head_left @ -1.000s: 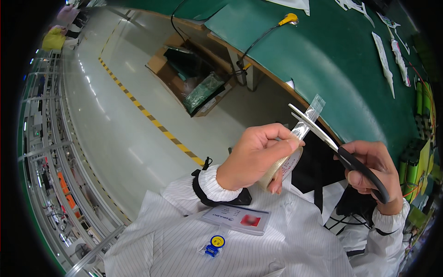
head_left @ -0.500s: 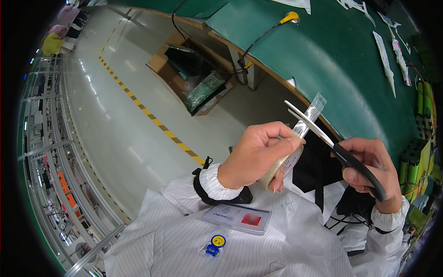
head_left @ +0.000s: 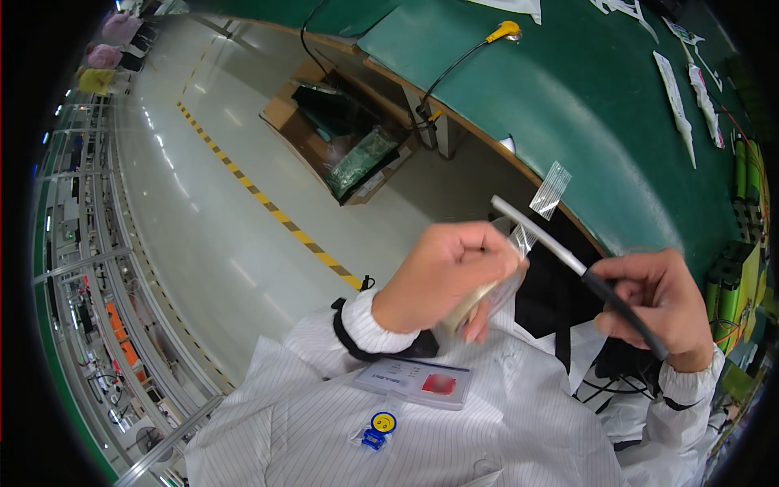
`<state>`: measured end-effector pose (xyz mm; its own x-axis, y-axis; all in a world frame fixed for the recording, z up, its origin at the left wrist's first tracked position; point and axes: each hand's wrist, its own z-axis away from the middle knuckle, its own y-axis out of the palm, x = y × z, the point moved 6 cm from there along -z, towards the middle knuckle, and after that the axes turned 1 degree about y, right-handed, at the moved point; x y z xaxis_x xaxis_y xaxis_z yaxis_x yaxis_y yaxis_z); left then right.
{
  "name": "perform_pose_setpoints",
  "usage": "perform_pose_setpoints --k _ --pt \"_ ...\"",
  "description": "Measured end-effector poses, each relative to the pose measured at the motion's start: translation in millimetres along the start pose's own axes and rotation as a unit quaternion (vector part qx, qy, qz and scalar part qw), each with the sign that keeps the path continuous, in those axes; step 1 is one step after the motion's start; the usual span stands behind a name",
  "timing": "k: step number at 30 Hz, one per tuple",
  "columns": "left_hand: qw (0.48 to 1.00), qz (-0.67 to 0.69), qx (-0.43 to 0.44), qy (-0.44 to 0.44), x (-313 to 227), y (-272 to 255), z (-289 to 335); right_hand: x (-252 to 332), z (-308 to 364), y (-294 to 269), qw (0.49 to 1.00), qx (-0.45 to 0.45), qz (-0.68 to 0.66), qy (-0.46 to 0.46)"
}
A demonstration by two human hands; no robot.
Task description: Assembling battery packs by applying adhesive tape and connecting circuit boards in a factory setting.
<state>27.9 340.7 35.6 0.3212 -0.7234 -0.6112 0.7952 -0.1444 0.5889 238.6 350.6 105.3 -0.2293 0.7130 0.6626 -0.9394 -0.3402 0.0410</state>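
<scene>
Head view: a clear, striped tape strip (head_left: 552,191), long axis toward one o'clock, was that way from the nearer left hand (head_left: 445,276), clasping a translucent tape roll (head_left: 463,311); the right hand (head_left: 659,296) gripped black-handled steel scissors (head_left: 568,260).

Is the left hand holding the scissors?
No, the right hand holds the scissors, while the left hand grips a roll of tape.

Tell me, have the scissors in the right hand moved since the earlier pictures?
Yes: the black-handled scissors in the right hand have shifted slightly left and down in the picture, judged against the yellow clip on the green table.
</scene>
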Motion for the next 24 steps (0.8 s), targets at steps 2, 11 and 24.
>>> perform_pose_setpoints --k 2,11,24 --pt "0.998 -0.051 0.035 -0.028 8.1 -3.5 13.1 -3.4 5.4 7.9 0.997 0.026 0.056 0.042" --pt "0.985 -0.134 0.080 0.069 -8.1 0.6 43.7 -15.8 26.0 12.4 0.967 0.104 0.167 -0.161" --pt "0.986 -0.111 0.084 0.087 19.9 62.9 -19.2 -30.0 81.1 -19.0 0.878 -0.292 -0.087 -0.370"
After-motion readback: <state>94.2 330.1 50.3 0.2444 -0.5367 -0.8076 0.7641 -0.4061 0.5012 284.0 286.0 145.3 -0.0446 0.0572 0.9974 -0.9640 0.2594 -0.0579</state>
